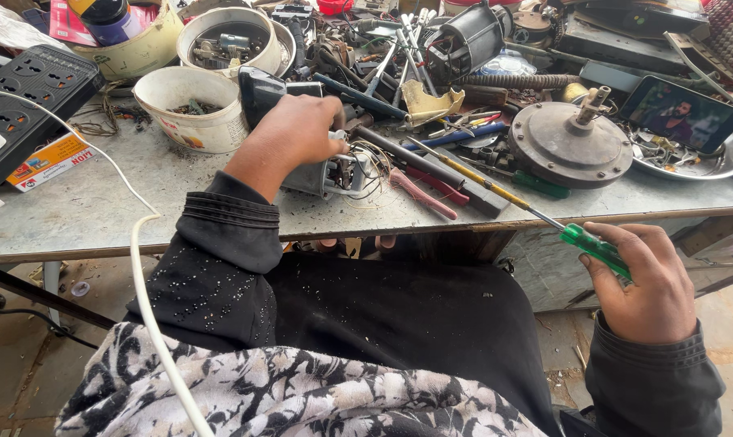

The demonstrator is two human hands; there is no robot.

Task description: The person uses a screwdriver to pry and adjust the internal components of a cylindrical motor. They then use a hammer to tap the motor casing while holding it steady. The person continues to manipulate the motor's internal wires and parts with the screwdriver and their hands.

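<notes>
Patterned black-and-white cloth (285,396) is seen nearest the camera, at six o'clock, with a white cable (144,299) running across it up to the bench (99,202). A green-handled screwdriver (597,249) is held in the right hand (646,283) at four o'clock, beyond the bench edge; the grip is closed around the handle, and the long yellow-banded shaft is pointed toward ten o'clock, over the bench. The left hand (294,133) is laid on a small grey motor part (334,171) with loose wires near the middle of the bench; the fingers are curled over its top, gripping it.

A yellow-and-red printed card (49,160) is lying flat at nine o'clock, beside a black power strip (27,97). A white tub (192,109) with a stained orange label is placed just at ten o'clock of the left hand, and a second white tub (229,36) holding metal bits is set behind it. A round grey motor housing (570,144) is placed at two o'clock, with a phone (680,113) propped on a steel plate (706,166) beside it. Red and pink pliers handles (423,190) are lying just right of the motor part.
</notes>
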